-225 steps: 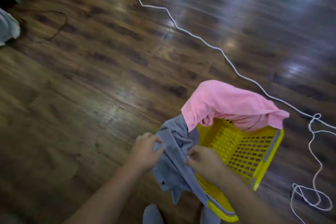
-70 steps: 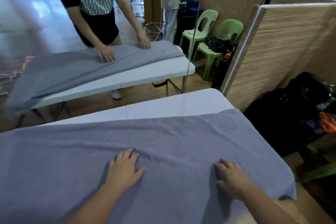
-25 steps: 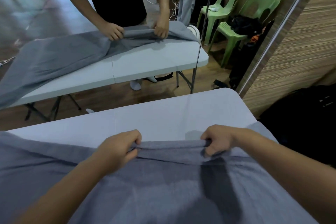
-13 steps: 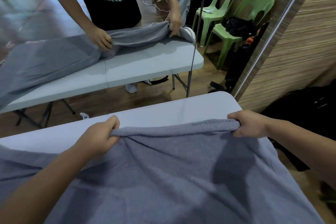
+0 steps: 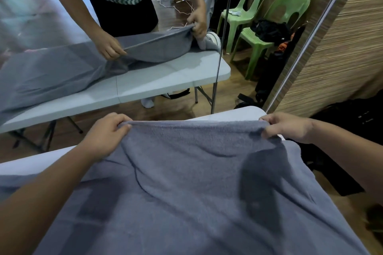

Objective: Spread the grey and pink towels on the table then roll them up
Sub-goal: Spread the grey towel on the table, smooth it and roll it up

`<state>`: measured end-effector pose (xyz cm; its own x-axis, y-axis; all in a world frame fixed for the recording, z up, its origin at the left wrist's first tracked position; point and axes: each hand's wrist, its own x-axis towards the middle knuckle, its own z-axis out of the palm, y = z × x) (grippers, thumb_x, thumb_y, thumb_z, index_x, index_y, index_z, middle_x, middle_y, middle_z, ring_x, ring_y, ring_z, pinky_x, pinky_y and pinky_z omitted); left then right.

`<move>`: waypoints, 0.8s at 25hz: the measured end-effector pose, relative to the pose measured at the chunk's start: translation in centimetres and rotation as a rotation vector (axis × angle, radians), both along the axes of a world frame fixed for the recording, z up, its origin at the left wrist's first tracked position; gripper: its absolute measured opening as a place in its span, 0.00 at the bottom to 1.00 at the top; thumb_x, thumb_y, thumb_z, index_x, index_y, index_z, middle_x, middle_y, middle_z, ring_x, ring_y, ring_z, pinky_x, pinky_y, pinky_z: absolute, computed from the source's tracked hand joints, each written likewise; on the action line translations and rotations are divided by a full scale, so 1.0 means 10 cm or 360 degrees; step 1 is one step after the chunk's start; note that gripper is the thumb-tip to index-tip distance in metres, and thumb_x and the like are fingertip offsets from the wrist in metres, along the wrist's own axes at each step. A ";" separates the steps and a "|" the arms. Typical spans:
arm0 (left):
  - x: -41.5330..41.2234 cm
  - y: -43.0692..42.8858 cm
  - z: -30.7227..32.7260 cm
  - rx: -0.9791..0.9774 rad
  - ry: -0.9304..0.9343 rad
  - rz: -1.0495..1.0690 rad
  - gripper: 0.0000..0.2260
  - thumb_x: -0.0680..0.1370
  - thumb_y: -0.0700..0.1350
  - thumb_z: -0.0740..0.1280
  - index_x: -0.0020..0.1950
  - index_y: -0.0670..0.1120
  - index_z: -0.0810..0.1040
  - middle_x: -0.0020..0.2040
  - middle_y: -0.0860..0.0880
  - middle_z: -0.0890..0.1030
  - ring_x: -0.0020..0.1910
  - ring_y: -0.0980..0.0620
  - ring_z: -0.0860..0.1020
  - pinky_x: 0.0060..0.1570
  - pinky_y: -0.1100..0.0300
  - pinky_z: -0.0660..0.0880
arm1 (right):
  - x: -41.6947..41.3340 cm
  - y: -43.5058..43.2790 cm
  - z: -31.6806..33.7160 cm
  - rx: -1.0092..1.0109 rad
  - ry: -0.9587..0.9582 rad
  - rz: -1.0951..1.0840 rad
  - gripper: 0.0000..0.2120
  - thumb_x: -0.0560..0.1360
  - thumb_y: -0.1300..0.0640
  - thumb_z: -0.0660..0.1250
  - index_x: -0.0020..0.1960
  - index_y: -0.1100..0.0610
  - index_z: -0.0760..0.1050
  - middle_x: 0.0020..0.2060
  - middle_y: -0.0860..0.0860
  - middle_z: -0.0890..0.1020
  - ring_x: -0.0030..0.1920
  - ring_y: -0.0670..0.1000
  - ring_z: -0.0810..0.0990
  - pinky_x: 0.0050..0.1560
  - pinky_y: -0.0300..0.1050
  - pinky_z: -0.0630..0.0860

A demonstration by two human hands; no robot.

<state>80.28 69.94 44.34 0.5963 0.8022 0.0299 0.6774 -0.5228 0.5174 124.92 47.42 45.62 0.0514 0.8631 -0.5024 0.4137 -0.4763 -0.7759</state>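
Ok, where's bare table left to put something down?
Bare white table shows only as a strip beyond the left hand, plus a sliver at the far corner between both hands. The grey towel, held by the right hand too, covers the rest.

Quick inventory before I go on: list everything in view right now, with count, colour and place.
towel: 1, grey, over the near table, far edge lifted
table: 1, white, under the towel
mirror: 1, ahead, reflecting the person, towel and table
chairs: 2, green, far right, seen in the mirror
bag: 1, black, on the nearer chair
partition: 1, brown striped, right
dark bags: black, count unclear, floor at right
left hand: 1, gripping the towel's far edge
right hand: 1, gripping the same edge at the right
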 end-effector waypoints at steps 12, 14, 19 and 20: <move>0.48 0.72 -0.63 0.0195 0.0369 0.0140 0.11 0.80 0.54 0.63 0.39 0.59 0.80 0.41 0.49 0.77 0.43 0.46 0.77 0.41 0.50 0.73 | 1.08 0.91 0.14 -0.0640 -0.2392 0.0382 0.13 0.66 0.45 0.71 0.47 0.50 0.79 0.47 0.51 0.79 0.50 0.55 0.76 0.47 0.50 0.74; 0.62 0.84 -0.65 0.0534 0.0544 0.0210 0.13 0.79 0.58 0.62 0.37 0.59 0.80 0.38 0.50 0.75 0.40 0.46 0.75 0.36 0.52 0.72 | 1.25 1.08 0.08 -0.0404 -0.2446 0.0145 0.15 0.71 0.48 0.68 0.55 0.53 0.77 0.52 0.55 0.75 0.55 0.58 0.73 0.48 0.54 0.71; 1.01 0.91 -0.82 0.0390 0.0414 0.0500 0.17 0.77 0.55 0.60 0.32 0.49 0.76 0.33 0.47 0.78 0.36 0.41 0.76 0.34 0.55 0.69 | 1.24 1.16 -0.44 -0.0106 -0.2385 -0.0296 0.12 0.75 0.57 0.63 0.57 0.58 0.74 0.54 0.59 0.76 0.57 0.62 0.72 0.50 0.57 0.73; 1.05 0.90 -0.90 0.0332 0.0326 0.0562 0.17 0.78 0.54 0.61 0.32 0.48 0.76 0.34 0.45 0.79 0.38 0.39 0.77 0.35 0.54 0.69 | 1.25 1.12 -0.51 -0.0125 -0.2309 -0.0360 0.11 0.75 0.58 0.63 0.57 0.59 0.73 0.53 0.60 0.76 0.55 0.62 0.73 0.47 0.55 0.72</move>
